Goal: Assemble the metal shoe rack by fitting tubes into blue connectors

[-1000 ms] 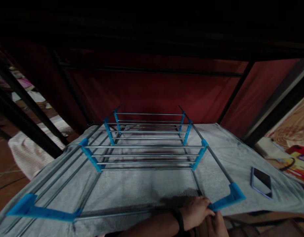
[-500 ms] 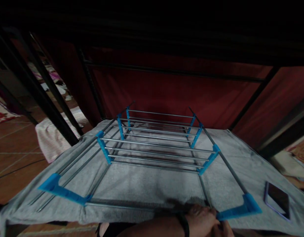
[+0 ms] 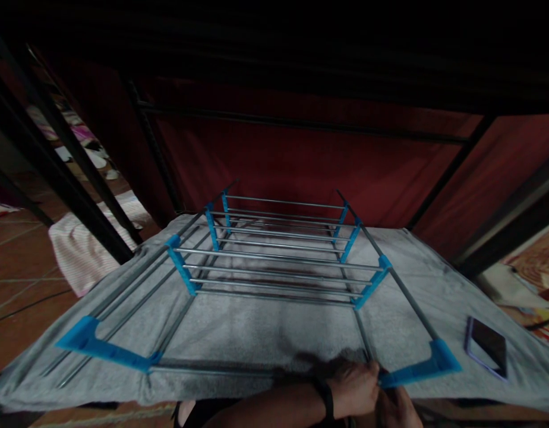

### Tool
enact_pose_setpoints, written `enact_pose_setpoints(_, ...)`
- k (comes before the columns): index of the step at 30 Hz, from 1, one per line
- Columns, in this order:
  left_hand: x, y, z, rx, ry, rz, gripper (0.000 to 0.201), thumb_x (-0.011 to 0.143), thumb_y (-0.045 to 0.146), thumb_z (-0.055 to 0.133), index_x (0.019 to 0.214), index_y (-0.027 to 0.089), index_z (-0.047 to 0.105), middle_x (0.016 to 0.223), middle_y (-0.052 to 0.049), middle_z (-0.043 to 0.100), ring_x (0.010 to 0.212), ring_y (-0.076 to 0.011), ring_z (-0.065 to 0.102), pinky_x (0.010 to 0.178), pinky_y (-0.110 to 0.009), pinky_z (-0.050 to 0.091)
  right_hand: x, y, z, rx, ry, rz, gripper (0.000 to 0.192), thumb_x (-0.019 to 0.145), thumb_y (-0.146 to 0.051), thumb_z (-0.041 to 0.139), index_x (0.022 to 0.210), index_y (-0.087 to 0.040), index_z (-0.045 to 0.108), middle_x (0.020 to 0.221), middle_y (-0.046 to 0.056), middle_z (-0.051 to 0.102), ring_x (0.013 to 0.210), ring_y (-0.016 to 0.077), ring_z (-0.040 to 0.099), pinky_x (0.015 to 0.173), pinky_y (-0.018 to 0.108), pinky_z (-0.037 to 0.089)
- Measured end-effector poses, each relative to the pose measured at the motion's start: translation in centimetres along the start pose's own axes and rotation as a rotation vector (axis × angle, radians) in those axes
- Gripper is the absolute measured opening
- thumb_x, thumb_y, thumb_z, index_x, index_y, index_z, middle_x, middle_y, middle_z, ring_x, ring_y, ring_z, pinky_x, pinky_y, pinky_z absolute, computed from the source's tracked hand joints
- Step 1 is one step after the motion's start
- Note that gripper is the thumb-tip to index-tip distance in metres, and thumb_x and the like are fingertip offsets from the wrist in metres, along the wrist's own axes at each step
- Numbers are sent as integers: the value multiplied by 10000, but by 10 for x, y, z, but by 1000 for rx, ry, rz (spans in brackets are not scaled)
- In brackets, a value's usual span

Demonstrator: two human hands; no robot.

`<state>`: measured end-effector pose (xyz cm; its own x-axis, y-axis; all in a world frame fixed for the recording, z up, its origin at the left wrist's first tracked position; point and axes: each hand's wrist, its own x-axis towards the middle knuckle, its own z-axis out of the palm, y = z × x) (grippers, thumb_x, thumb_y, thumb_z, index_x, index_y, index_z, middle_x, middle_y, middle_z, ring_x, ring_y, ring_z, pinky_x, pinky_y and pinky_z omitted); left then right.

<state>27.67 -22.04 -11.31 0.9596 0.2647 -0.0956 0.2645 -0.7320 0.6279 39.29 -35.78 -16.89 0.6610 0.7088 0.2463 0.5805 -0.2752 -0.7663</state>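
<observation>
A rack of thin metal rods (image 3: 278, 270) and blue plastic brackets lies flat on a grey cloth (image 3: 265, 333). My left hand (image 3: 355, 389), with a black band at the wrist, is closed around the near cross rod (image 3: 212, 368) where it meets the near right blue bracket (image 3: 417, 370). My right hand (image 3: 397, 409) sits just below that bracket's inner end, fingers curled against it, mostly cut off by the frame's bottom edge. The near left blue bracket (image 3: 100, 348) rests on the cloth, untouched.
A phone (image 3: 487, 346) lies on the cloth at the right. Black frame poles (image 3: 73, 196) stand at the left, with a red fabric wall (image 3: 301, 160) behind. A pale striped cloth (image 3: 81, 249) lies on the tiled floor at left; patterned items lie at far right.
The view has swung left then slightly back, so the rack and phone shift in the frame. Both hands stay at the near right bracket's inner end.
</observation>
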Motion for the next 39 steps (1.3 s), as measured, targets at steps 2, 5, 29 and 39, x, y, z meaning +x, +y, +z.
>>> enact_pose_setpoints(2,-2,1,-4,10,-7,-3,304,899,341,455,1091,199,642,922,-206,736,834,-361,743,627,-447,566,-2,-7,2,1,53,13,349,776,-546,580,857,-221,677,801,104,765,716,268,733,592,307,565)
enact_pose_setpoints(5,-5,3,-11,14,-42,-10,273,913,293,444,1046,172,649,989,-167,743,921,-321,734,767,-411,580,-9,-23,5,-1,71,59,366,824,-496,540,953,-182,676,911,128,767,798,266,726,695,333,577)
enact_pose_setpoints(29,8,-11,-13,-134,-10,34,248,911,175,495,1002,169,725,1029,-93,767,982,-211,697,900,-292,491,-8,-45,7,45,61,83,246,870,-155,494,1052,-204,652,971,66,682,917,202,646,888,331,523)
enact_pose_setpoints(39,5,-10,-11,-146,0,37,241,918,196,506,1005,184,730,1027,-87,770,962,-208,701,856,-286,491,-9,-48,10,42,100,75,225,899,-175,473,1045,-203,641,982,77,685,922,209,655,877,330,529)
